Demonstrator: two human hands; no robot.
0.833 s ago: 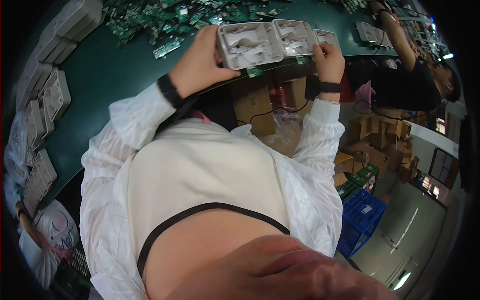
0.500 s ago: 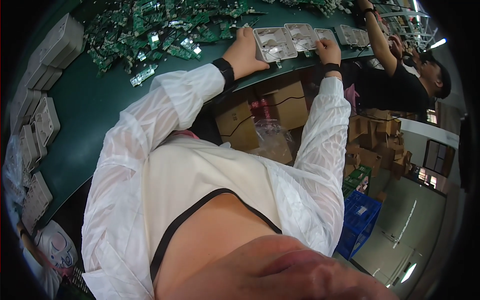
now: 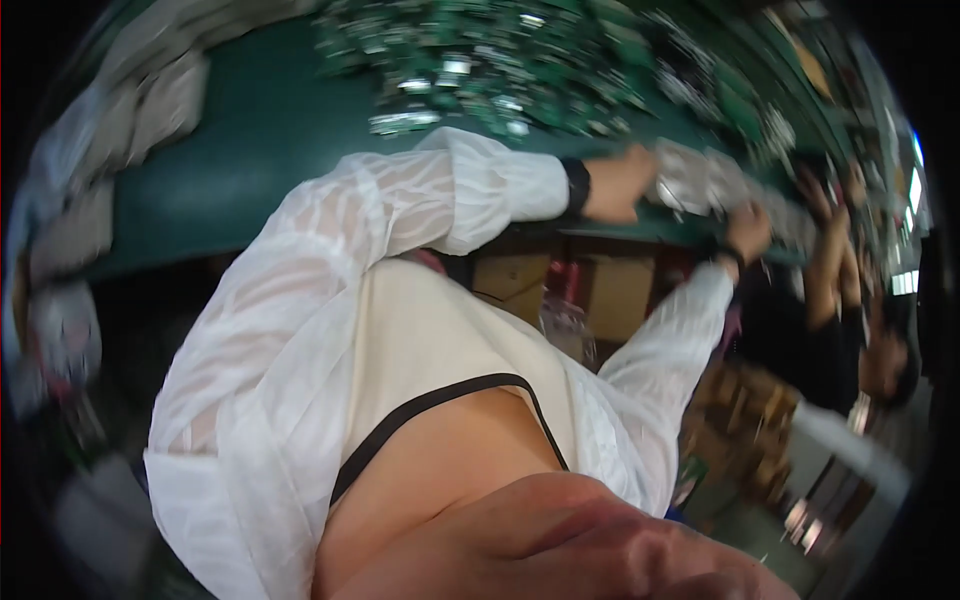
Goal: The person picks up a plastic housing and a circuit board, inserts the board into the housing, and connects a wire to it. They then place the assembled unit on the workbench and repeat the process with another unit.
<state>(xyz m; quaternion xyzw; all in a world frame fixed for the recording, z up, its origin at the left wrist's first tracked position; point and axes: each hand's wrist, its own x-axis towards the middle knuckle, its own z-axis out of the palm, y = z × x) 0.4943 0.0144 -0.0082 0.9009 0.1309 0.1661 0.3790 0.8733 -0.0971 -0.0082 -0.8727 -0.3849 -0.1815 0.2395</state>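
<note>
The picture is blurred by motion. My left hand (image 3: 622, 185) grips the left end of a clear plastic tray (image 3: 700, 180) with moulded pockets, stretched out to the right over the green table (image 3: 250, 150). My right hand (image 3: 750, 228) holds the tray's near right edge. Both arms wear thin white sleeves with black wristbands. A heap of green circuit boards (image 3: 500, 60) lies on the table beyond my left arm.
Stacks of pale trays (image 3: 130, 110) line the table's left side. Cardboard boxes (image 3: 600, 290) stand under the table's edge. Another person's arm (image 3: 830, 260) reaches up to the table at the right, close to the tray.
Both hands have carried the tray to the right along the table's edge, my arms stretching out farther. My view has swung that way and turned blurry.
</note>
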